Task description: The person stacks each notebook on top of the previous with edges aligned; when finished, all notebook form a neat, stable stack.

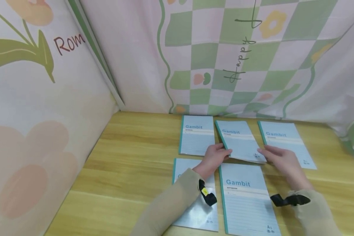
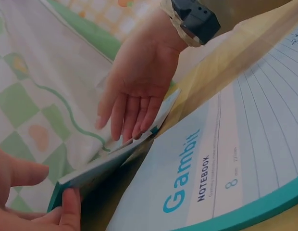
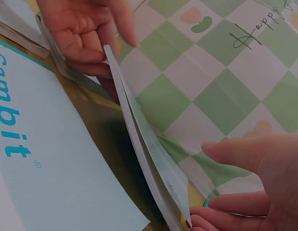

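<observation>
A pale blue "Gambit" notebook with a green spine lies tilted in the middle of the back row, its near edge raised off the table. My left hand is at its near left corner and my right hand at its near right corner. The left wrist view shows left fingertips against the raised edge, the thumb held apart from the cover. Right fingers reach under the other corner, and in the right wrist view the right thumb also stands off the notebook.
Matching notebooks lie flat around it: back left, back right, front left partly under my left sleeve, and front middle. The wooden table meets patterned curtains behind and a printed panel at the left.
</observation>
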A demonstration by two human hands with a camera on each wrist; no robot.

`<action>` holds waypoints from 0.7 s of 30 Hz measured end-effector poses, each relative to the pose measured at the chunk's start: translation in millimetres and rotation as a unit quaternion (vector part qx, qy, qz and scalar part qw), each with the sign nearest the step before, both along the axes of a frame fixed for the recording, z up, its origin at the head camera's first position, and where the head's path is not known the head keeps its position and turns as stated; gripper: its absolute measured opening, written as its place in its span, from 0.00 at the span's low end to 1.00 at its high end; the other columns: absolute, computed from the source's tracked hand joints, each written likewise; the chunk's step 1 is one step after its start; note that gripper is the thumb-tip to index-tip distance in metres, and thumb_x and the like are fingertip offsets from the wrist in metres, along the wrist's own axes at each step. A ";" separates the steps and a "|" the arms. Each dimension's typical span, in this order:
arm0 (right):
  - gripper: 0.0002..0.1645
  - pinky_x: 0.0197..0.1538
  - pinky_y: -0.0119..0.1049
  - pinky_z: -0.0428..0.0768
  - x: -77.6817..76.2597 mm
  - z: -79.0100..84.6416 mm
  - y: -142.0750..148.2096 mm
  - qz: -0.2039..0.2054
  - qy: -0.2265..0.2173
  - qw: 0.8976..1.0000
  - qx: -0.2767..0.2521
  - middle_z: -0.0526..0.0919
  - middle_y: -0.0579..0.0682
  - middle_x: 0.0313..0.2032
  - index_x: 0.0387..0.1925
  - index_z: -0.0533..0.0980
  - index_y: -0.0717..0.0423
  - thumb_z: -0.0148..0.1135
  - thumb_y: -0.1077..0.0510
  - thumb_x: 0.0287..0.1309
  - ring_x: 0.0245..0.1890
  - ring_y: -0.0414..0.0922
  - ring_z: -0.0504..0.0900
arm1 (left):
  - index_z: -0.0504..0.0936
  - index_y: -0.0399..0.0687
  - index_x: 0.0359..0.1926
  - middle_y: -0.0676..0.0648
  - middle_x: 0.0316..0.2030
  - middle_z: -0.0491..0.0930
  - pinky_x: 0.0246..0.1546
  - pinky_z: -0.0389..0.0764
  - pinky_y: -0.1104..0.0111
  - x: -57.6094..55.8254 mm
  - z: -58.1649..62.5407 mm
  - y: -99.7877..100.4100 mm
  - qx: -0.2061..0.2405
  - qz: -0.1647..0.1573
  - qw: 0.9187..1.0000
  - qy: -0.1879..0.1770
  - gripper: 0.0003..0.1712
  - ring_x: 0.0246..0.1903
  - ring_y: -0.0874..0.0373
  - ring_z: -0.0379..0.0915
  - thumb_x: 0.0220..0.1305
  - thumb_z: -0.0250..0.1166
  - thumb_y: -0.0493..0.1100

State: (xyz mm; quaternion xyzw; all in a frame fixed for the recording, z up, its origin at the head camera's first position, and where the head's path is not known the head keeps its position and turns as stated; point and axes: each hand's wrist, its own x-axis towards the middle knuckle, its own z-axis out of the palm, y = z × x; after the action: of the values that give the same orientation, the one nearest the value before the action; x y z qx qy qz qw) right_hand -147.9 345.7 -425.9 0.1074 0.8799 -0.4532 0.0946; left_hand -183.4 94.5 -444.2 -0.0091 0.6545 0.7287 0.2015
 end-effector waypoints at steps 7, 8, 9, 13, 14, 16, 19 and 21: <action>0.56 0.64 0.73 0.59 4.2 0.0 3.6 -0.001 0.009 1.000 0.006 0.59 0.72 0.72 0.77 0.55 0.63 0.55 0.27 0.67 0.70 0.71 0.58 | 0.72 0.42 0.69 0.46 0.34 0.85 0.41 0.86 0.62 0.7 -1.6 7.5 0.026 0.028 0.998 -0.044 0.33 0.33 0.51 0.86 0.64 0.71 0.33; 0.56 0.64 0.73 0.59 4.6 -0.4 3.7 0.001 0.008 1.000 0.004 0.58 0.72 0.72 0.77 0.55 0.63 0.55 0.28 0.67 0.70 0.71 0.58 | 0.71 0.43 0.69 0.45 0.32 0.85 0.41 0.86 0.62 0.8 -1.5 7.9 0.025 0.029 0.998 -0.048 0.34 0.32 0.51 0.86 0.63 0.71 0.32; 0.56 0.64 0.73 0.59 4.8 -0.8 3.6 0.003 0.008 1.000 0.001 0.58 0.72 0.72 0.77 0.54 0.64 0.55 0.28 0.67 0.70 0.71 0.58 | 0.70 0.44 0.70 0.44 0.31 0.85 0.41 0.86 0.62 1.0 -1.3 8.2 0.023 0.030 0.998 -0.050 0.35 0.32 0.51 0.86 0.63 0.71 0.32; 0.54 0.65 0.72 0.60 4.3 -3.9 2.3 0.009 0.005 1.000 0.000 0.57 0.72 0.73 0.76 0.55 0.66 0.55 0.30 0.69 0.70 0.71 0.57 | 0.70 0.44 0.70 0.45 0.31 0.85 0.43 0.85 0.62 1.8 -0.5 7.8 0.029 0.032 0.998 -0.048 0.35 0.33 0.52 0.86 0.63 0.70 0.31; 0.54 0.65 0.71 0.60 4.2 -4.4 2.1 0.012 0.005 1.000 0.001 0.58 0.72 0.72 0.76 0.55 0.67 0.54 0.30 0.70 0.70 0.71 0.58 | 0.70 0.43 0.70 0.45 0.32 0.85 0.43 0.85 0.62 2.2 -0.3 7.5 0.031 0.033 0.998 -0.047 0.35 0.33 0.53 0.86 0.63 0.70 0.31; 0.53 0.65 0.70 0.62 3.8 -6.1 2.1 0.015 0.006 1.000 0.006 0.58 0.73 0.72 0.76 0.56 0.68 0.54 0.31 0.70 0.70 0.69 0.60 | 0.70 0.42 0.69 0.45 0.33 0.85 0.44 0.85 0.62 3.1 0.3 6.9 0.042 0.033 0.998 -0.045 0.35 0.34 0.53 0.86 0.63 0.70 0.31; 0.51 0.64 0.70 0.63 4.4 -7.6 3.0 0.019 0.012 1.000 0.012 0.60 0.73 0.71 0.75 0.57 0.68 0.53 0.32 0.71 0.68 0.69 0.63 | 0.70 0.42 0.69 0.45 0.34 0.85 0.44 0.85 0.62 4.8 1.5 6.0 0.058 0.029 0.997 -0.044 0.34 0.35 0.52 0.86 0.63 0.70 0.30; 0.50 0.64 0.70 0.63 5.2 -8.1 3.7 0.021 0.014 1.000 0.014 0.60 0.74 0.71 0.75 0.57 0.68 0.52 0.32 0.72 0.68 0.69 0.63 | 0.70 0.42 0.69 0.45 0.34 0.85 0.45 0.85 0.62 5.6 2.0 5.2 0.064 0.026 0.997 -0.043 0.34 0.36 0.52 0.86 0.64 0.70 0.31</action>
State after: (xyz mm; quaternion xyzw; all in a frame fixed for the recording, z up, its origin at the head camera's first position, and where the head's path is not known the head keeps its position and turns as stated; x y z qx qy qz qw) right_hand -142.6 349.4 -434.0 0.0836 0.8896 -0.4400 0.0900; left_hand -177.8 99.7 -442.2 -0.0445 0.5971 0.7727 0.2106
